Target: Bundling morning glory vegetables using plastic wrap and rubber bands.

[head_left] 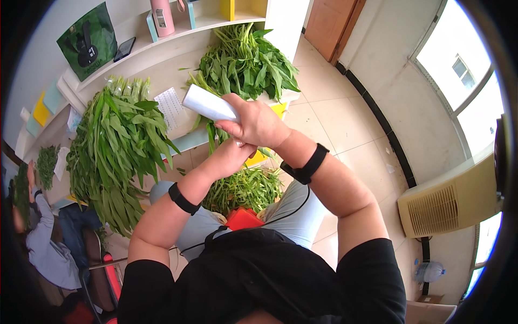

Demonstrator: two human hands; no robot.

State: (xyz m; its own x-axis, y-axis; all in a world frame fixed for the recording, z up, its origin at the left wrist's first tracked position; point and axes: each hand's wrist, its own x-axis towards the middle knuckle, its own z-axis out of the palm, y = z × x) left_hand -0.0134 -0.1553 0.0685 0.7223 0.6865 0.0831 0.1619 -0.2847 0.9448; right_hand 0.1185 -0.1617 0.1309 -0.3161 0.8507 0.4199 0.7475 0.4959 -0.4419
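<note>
My right hand is wrapped round a white roll, perhaps plastic film or tape, whose far end points up and left. Just below it, my left hand is closed, its fingertips meeting under the right hand; a small whitish bit shows there, but I cannot make out what it pinches. Leafy green stems show behind both hands. A large heap of long-leaved greens, with its stem ends bundled at the top, lies on the desk to the left. Another heap of greens lies on the desk beyond my hands.
Loose greens lie low between my knees, near a red object. A printed sheet lies on the desk. On the shelf stand a pink bottle, a green bag and a phone. Another person sits at far left.
</note>
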